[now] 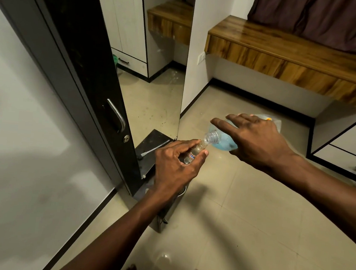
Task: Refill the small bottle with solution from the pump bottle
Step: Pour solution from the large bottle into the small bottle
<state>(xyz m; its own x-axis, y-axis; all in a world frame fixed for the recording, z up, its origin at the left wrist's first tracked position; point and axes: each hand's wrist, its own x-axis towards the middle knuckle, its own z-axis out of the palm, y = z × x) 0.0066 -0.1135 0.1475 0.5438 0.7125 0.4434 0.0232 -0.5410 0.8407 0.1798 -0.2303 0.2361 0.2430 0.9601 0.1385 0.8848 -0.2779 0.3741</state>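
Tipping leftward, pump bottle (226,139) in right hand's (257,138) grasp meets small bottle's (195,152) mouth, pinched by left hand (176,167).

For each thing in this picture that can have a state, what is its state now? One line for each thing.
Small bottle: uncapped, tilted, held in the left hand, looks nearly empty.
Big bottle: pump off, tipped on its side, threaded mouth at the small bottle's mouth, blue liquid inside.
Right hand: gripping the big bottle from above.
Dark door: open.
Drawer: shut.
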